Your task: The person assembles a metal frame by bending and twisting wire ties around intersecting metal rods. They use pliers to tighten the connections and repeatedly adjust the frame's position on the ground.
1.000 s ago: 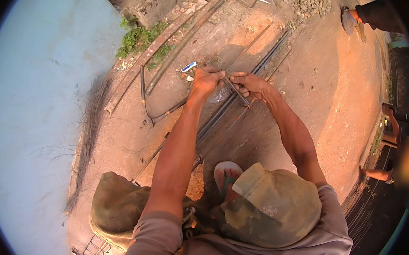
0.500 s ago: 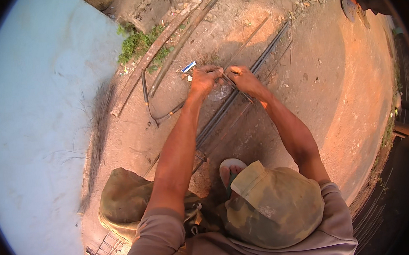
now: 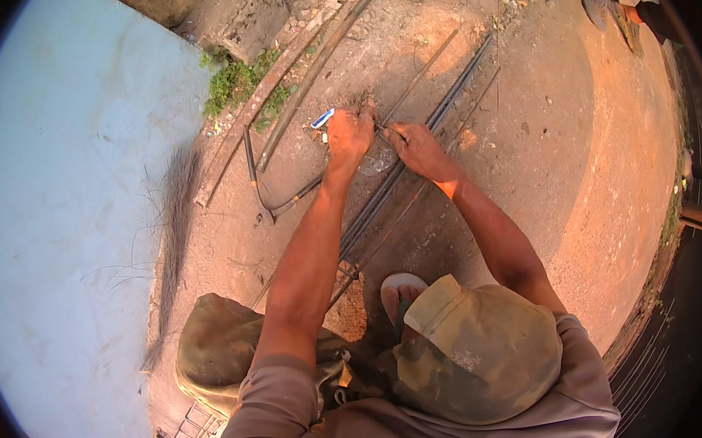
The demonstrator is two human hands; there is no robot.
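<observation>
Metal rod (image 3: 421, 76) is seemingly being steadied, the right hand (image 3: 420, 148) pinching its end; the left hand (image 3: 350, 134) is hiding its grip. Next move is probably needing steadiness.

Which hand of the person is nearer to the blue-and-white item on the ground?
Left. The left hand appears just right of the blue-and-white item; the right hand is farther right, beyond the left one.

Grey-brown shirt (image 3: 414, 422), camouflage trousers (image 3: 483, 360)
</observation>
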